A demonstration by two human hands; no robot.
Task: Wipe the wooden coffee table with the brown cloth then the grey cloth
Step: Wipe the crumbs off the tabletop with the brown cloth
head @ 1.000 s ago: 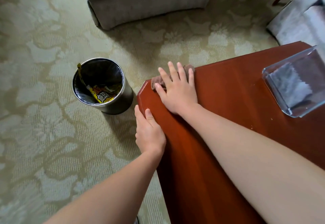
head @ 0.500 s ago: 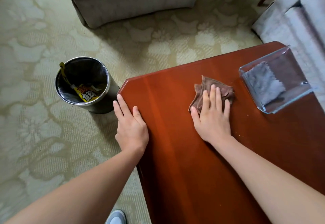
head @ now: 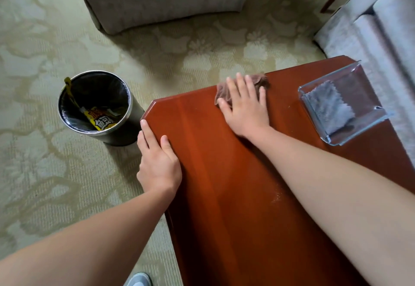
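Right hand (head: 246, 108): flat, fingers straight, pressing brown cloth (head: 258, 80) at far edge of wooden coffee table (head: 224, 184). Left hand (head: 157, 162): flat on the table's left edge (holding nothing). Grey cloth (head: 327, 108): in glass tray (head: 368, 92), on the table's right.

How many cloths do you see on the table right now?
2. The brown cloth lies under the right hand at the far edge of the table; the grey cloth sits in the glass tray on the right. Others may be out of view.
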